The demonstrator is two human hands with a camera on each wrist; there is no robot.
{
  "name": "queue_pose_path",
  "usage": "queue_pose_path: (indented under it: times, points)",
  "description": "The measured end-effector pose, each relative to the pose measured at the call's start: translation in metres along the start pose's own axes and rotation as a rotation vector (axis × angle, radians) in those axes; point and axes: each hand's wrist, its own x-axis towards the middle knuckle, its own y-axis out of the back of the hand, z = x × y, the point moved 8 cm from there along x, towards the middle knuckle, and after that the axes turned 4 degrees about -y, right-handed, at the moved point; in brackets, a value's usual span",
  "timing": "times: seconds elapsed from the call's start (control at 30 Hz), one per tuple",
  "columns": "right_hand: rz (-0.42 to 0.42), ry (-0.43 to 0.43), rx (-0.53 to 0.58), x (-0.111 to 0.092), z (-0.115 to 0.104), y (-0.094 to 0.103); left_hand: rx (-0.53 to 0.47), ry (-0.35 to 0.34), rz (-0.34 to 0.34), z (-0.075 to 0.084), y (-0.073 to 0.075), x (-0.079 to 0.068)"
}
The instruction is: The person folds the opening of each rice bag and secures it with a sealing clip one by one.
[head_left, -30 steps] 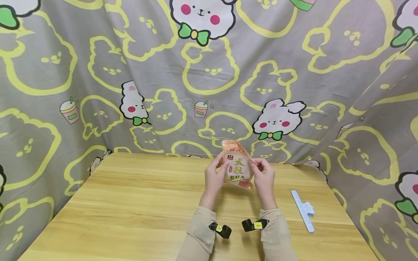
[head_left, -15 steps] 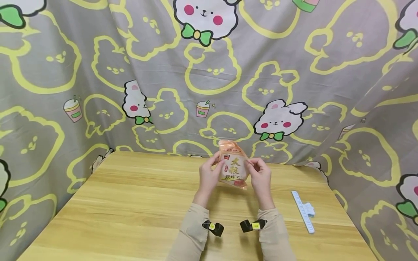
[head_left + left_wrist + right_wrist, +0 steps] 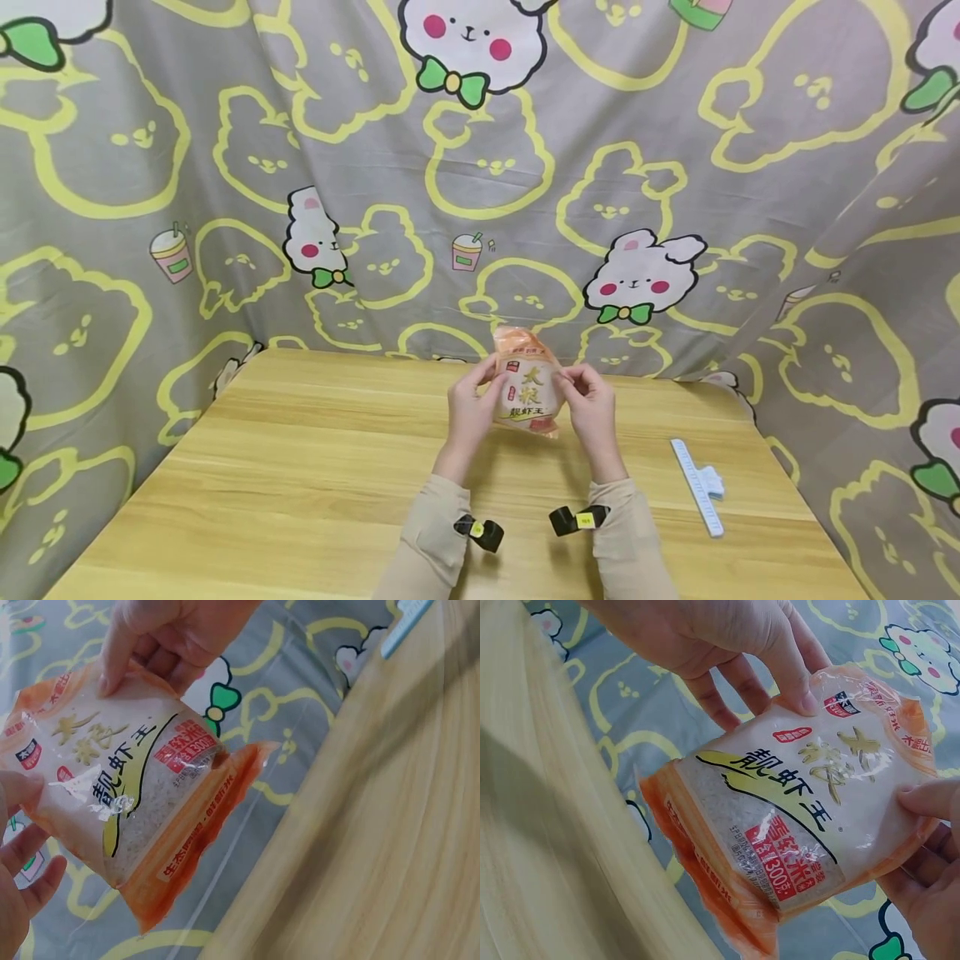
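A small orange and white plastic bag of rice (image 3: 528, 387) is held up over the far part of the table, its printed front facing the head camera. My left hand (image 3: 474, 408) pinches its left edge, thumb on the front and fingers behind. On the opposite edge, my right hand (image 3: 590, 407) pinches the plastic between thumb and fingers. White grains show through a clear window low on the bag (image 3: 720, 802) in the right wrist view. The orange sealed strip (image 3: 195, 832) at its bottom hangs free of both hands in the left wrist view.
A light blue ruler with a clip (image 3: 697, 487) lies on the wooden table (image 3: 285, 483), right of the right forearm. Behind the table hangs a grey curtain (image 3: 517, 200) with cartoon prints. Black straps with small devices (image 3: 480, 532) sit on both wrists.
Both hands and the bag of rice have shifted a little to the left, the left hand somewhat more than the right. Both grips on the bag stay the same.
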Motion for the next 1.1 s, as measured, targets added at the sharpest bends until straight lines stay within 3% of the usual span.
queue_pose_path:
  times: [0.23, 0.67, 1.1]
  points:
    - [-0.049, 0.042, -0.036, -0.003, -0.005, -0.005, 0.037, -0.015, 0.003, -0.007, 0.004, -0.005]
    - [-0.186, 0.05, -0.109, -0.002, 0.001, -0.014, 0.05, 0.026, -0.022, -0.014, 0.015, -0.01]
    - [-0.221, 0.049, -0.138, -0.006, 0.003, -0.022, 0.072, 0.044, -0.075, -0.02, 0.02, -0.008]
